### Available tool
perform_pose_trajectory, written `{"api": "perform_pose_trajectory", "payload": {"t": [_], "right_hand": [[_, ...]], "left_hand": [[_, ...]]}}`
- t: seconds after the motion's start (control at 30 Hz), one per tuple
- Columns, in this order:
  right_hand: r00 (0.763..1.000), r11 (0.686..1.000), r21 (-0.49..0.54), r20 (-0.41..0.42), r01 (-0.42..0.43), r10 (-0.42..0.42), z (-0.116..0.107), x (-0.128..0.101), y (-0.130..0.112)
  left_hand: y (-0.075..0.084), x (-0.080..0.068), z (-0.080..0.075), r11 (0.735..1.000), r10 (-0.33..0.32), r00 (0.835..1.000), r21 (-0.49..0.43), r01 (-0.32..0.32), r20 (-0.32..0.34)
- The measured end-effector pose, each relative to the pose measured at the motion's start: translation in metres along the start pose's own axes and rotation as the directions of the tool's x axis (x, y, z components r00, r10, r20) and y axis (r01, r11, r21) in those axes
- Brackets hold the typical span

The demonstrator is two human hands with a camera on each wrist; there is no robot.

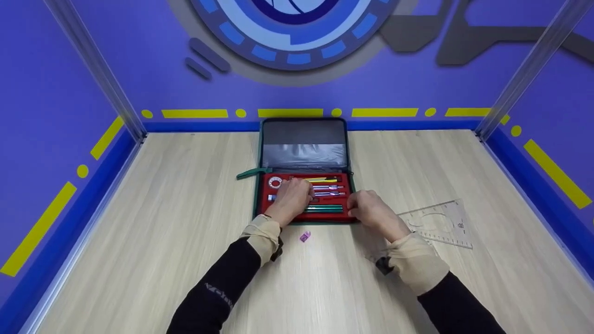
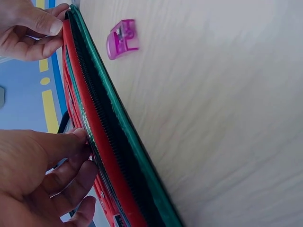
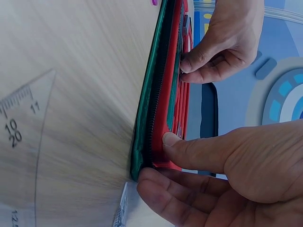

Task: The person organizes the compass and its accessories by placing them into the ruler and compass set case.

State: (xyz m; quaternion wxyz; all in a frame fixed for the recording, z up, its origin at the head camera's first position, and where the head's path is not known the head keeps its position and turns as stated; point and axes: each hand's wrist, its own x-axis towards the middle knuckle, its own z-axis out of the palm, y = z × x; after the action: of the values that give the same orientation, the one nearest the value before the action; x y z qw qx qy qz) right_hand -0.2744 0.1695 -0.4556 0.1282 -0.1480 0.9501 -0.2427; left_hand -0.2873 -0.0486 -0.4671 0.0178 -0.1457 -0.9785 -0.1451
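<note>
An open zip case with green fabric edge and red moulded tray (image 1: 302, 204) lies in the middle of the pale wooden desk (image 1: 162, 232), its grey-lined lid (image 1: 304, 144) folded flat away from the person. In the tray sit a yellow pencil (image 1: 321, 179), metal drawing instruments (image 1: 327, 190) and two green pencils (image 1: 325, 209), all with the long axis running left to right, parallel to the near edge of the case.

The left hand (image 1: 291, 199) rests on the left half of the tray, fingers bent down over the tools; in the right wrist view its fingertips (image 3: 189, 64) seem to pinch something small in the tray, but what exactly cannot be told. The right hand (image 1: 369, 209) holds the near right corner of the case: the thumb (image 3: 189, 147) presses on the red edge and the fingers (image 3: 161, 189) curl beneath it. So the tools lie directly under the left hand, and to the left of the right hand; the left hand is nearer to them.

A small pink plastic sharpener (image 2: 122, 39) lies on the desk just in front of the case, between the two forearms. A transparent set square (image 1: 441, 222) lies to the right, near the right wrist; on its scale the numbers 10, 20 and 11 can be read. White lettering on the left black sleeve (image 1: 218, 292) is too small to read.
</note>
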Motion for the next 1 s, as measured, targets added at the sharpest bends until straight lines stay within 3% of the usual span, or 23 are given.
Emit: {"api": "perform_pose_trajectory", "payload": {"t": [0.13,0.3,0.43,0.6,0.83,1.0], "right_hand": [[1.0,1.0,0.002,0.006,-0.001,0.001,0.0,0.0,-0.001],[1.0,1.0,-0.006,-0.001,0.017,-0.017,-0.001,-0.001,-0.001],[0.999,0.999,-0.019,-0.013,0.05,-0.05,-0.001,-0.001,0.0],[0.998,0.998,-0.016,-0.006,0.057,-0.057,0.0,0.0,0.0],[1.0,1.0,0.006,0.004,0.005,-0.005,0.001,-0.001,-0.001],[1.0,1.0,0.001,0.006,-0.01,0.01,0.002,-0.001,0.0]], "left_hand": [[-0.004,-0.003,-0.001,1.0,0.003,1.0,-0.017,-0.003,-0.009],[-0.013,-0.01,-0.004,1.0,0.015,0.998,0.019,-0.014,-0.067],[-0.021,-0.019,-0.01,0.999,-0.01,0.995,0.036,0.013,-0.102],[-0.035,-0.036,-0.02,0.995,-0.097,0.985,-0.031,0.094,-0.142],[-0.065,-0.068,-0.03,0.961,-0.235,0.946,-0.199,0.192,-0.222],[-0.082,-0.083,-0.031,0.925,-0.314,0.935,-0.276,0.261,-0.167]]}}
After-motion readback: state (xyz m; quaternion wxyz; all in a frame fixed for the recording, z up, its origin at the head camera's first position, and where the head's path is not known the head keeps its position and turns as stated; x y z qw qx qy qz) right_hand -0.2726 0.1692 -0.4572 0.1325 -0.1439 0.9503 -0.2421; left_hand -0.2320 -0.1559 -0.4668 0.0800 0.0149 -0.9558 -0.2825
